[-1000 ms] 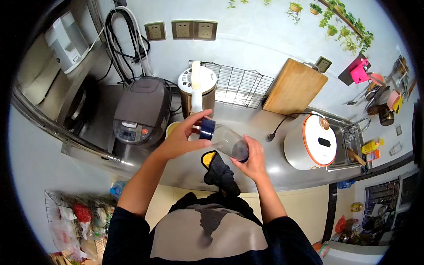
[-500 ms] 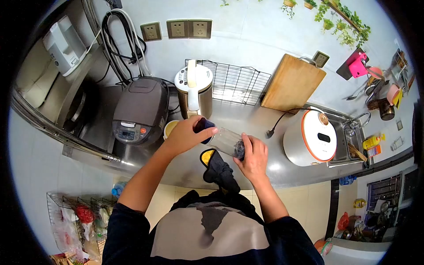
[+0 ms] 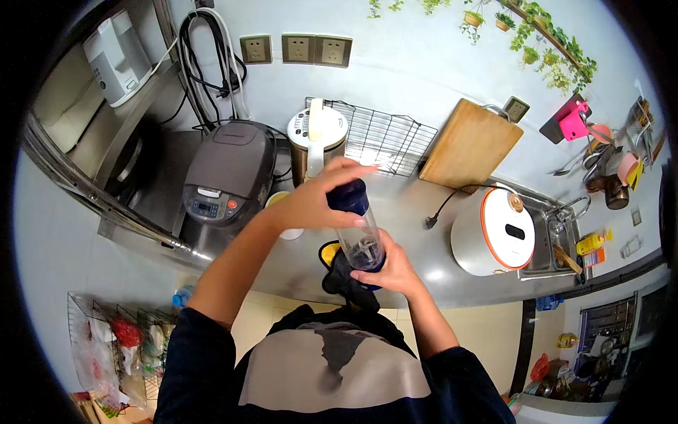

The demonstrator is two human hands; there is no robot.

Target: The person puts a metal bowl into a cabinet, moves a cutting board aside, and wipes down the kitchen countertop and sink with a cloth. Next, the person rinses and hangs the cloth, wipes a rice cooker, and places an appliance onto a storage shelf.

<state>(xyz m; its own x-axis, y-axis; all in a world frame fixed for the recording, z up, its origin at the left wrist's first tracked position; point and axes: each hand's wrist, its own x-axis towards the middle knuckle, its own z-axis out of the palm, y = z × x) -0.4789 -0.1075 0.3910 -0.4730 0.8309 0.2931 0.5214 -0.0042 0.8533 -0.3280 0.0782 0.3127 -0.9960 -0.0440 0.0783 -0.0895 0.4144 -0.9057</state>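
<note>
A clear portable blender cup [image 3: 358, 235] stands tilted over the counter's front, with metal blades visible near its lower end. My right hand [image 3: 393, 268] is wrapped round that lower end. Around the dark blue lid [image 3: 349, 197] at the top, my left hand [image 3: 307, 205] has its fingers and thumb spread; whether they touch the lid is hard to tell. Below the cup lies a black cloth item with a yellow lining [image 3: 346, 279], partly covered by the cup and my right hand. A pale cup [image 3: 291, 234] is mostly hidden behind my left forearm.
On the steel counter [image 3: 417, 244] are a rice cooker [image 3: 229, 169] at left, a soymilk maker [image 3: 300, 159] behind my left hand, and a white cooker [image 3: 487, 237] at right. A wire rack [image 3: 392, 134] and cutting board [image 3: 472, 145] lean on the wall. The sink [image 3: 547, 240] is far right.
The blender cup has swung from lying slanted to more upright. My left hand has loosened from the lid, its fingers now spread; my right hand has moved slightly down and left with the cup.
</note>
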